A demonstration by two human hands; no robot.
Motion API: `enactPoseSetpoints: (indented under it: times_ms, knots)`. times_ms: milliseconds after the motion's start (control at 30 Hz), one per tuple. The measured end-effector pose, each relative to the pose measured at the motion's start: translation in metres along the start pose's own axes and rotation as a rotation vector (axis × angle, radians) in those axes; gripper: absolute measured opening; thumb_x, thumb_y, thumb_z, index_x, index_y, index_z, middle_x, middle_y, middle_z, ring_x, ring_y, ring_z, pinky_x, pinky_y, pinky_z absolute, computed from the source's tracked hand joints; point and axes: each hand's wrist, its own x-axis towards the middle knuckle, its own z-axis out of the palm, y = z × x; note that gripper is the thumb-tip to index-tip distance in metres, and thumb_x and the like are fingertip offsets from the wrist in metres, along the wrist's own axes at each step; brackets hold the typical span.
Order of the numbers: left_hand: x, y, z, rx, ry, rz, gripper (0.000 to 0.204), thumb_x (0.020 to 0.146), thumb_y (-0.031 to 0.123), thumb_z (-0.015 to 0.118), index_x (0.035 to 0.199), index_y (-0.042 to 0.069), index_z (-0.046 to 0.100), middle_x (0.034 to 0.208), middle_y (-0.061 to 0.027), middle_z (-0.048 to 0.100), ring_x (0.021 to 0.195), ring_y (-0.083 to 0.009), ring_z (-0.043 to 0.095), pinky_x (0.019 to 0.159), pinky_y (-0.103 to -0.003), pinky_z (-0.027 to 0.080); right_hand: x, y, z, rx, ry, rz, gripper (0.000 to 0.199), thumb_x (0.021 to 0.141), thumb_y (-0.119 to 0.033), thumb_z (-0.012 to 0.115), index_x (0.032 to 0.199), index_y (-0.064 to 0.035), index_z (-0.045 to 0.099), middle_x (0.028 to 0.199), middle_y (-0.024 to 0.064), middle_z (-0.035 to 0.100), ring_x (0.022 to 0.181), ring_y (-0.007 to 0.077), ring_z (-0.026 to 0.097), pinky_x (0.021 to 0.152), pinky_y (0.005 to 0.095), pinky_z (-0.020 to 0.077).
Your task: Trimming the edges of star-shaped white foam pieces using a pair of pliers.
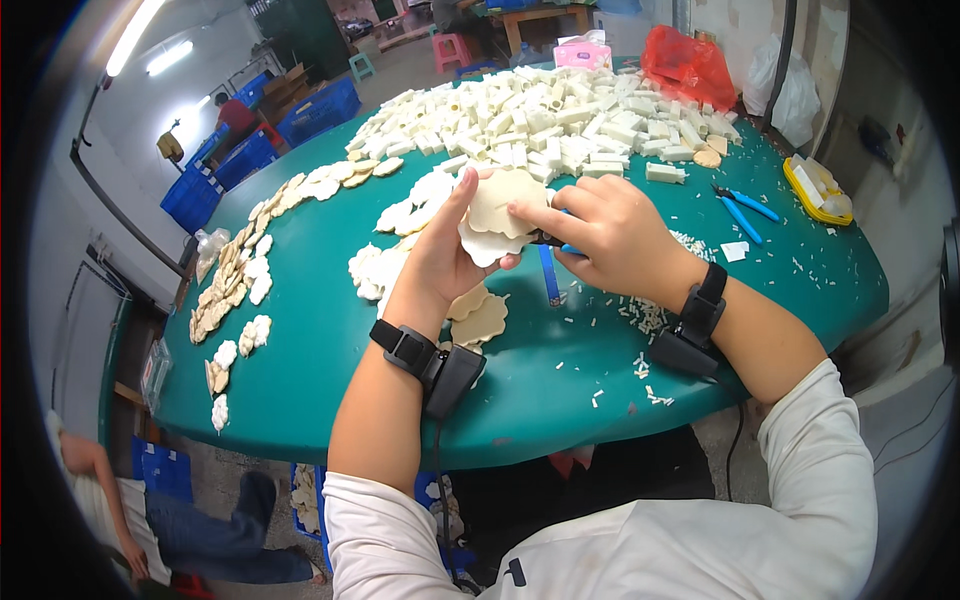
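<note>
Grip: left hand (440,255) and right hand (610,235) both pinched one cream scalloped piece (500,215) above the table (560,390); the right also closed on a dark, blue-handled tool (555,245). Step, judged: trimming its edge. Next move calls for a steady turn of the piece. Count: one piece held; two beneath (478,315); blocks (540,115) past counting; one pair of blue pliers (745,210).

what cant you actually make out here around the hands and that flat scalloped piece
- Head view: the tool under the right hand is mostly covered by the hand; only a dark tip and some blue show.
- Head view: the lower part of the scalloped piece is hidden behind the left hand.
- Head view: the yellow tray contents sit near the rim, too small and bent to tell.
</note>
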Motion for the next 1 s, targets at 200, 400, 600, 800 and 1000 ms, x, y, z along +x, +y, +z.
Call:
enactPoseSetpoints:
  times_ms: [200, 400, 600, 800, 1000]
  knots:
    - [0.002, -0.003, 0.009, -0.033, -0.091, 0.095, 0.076, 0.091, 0.063, 0.058, 0.149, 0.019, 0.036, 0.128, -0.0167, 0.057, 0.106, -0.0274, 0.065, 0.049, -0.027, 0.055, 0.001, 0.008, 0.002, -0.036, 0.047, -0.009, 0.071, 0.065, -0.009, 0.076, 0.133, -0.0211, 0.061, 0.084, 0.0032, 0.057, 0.076, 0.0236, 0.056, 0.069, 0.0357, 0.0469]
    - [0.002, -0.003, -0.002, -0.045, -0.206, 0.203, 0.066, 0.092, 0.054, 0.063, 0.144, 0.019, 0.042, 0.127, -0.0178, 0.057, 0.105, -0.0293, 0.063, 0.055, -0.033, 0.057, -0.005, 0.005, 0.007, 0.124, 0.149, 0.128, 0.061, 0.071, -0.011, 0.075, 0.129, -0.0107, 0.058, 0.090, 0.0082, 0.062, 0.081, 0.0275, 0.062, 0.072, 0.0388, 0.0506]
    - [0.000, -0.002, 0.014, -0.077, 0.000, 0.183, 0.038, 0.095, 0.034, 0.065, 0.125, 0.015, 0.052, 0.123, -0.0204, 0.059, 0.096, -0.0330, 0.068, 0.066, -0.038, 0.060, -0.007, 0.003, 0.006, 0.145, 0.189, 0.200, 0.046, 0.076, -0.015, 0.074, 0.119, -0.0058, 0.058, 0.099, 0.0141, 0.066, 0.087, 0.0315, 0.066, 0.074, 0.0403, 0.0532]
    - [0.006, -0.012, 0.030, -0.001, 0.158, 0.042, 0.033, 0.091, 0.010, 0.063, 0.122, 0.006, 0.051, 0.109, -0.0172, 0.063, 0.100, -0.0309, 0.068, 0.075, -0.040, 0.058, -0.012, 0.001, 0.017, 0.202, 0.096, 0.352, 0.033, 0.080, -0.016, 0.071, 0.109, -0.0053, 0.061, 0.093, 0.0144, 0.068, 0.085, 0.0332, 0.067, 0.073, 0.0415, 0.0534]
    - [0.010, -0.016, 0.019, -0.026, 0.369, 0.008, 0.033, 0.090, 0.007, 0.062, 0.120, 0.006, 0.049, 0.109, -0.0173, 0.062, 0.100, -0.0332, 0.067, 0.068, -0.037, 0.055, -0.003, 0.016, 0.008, 0.393, -0.127, 0.480, 0.026, 0.085, -0.020, 0.071, 0.103, -0.0024, 0.065, 0.098, 0.0161, 0.068, 0.082, 0.0322, 0.067, 0.071, 0.0377, 0.0522]
